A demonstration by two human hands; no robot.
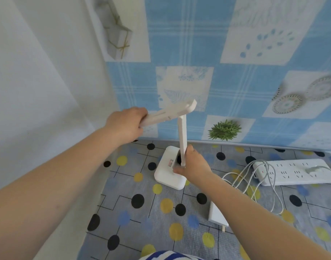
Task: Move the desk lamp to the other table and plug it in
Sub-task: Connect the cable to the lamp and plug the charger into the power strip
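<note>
While the left hand (126, 124) wraps its grip round the desk lamp's (181, 132) white folding head and the right hand (192, 164) clamps the stem's foot, seemingly to steady and angle it, its base sits on the dotted table (142, 212), adapter (216, 214) unplugged just behind the right grip.

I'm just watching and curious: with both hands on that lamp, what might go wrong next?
The left hand grips the lamp head while the right hand holds the stem low down, so the hinge could be strained. The loose cord lies coiled beside the power strip and might snag. The plug adapter lies unplugged, and could be dragged along.
</note>
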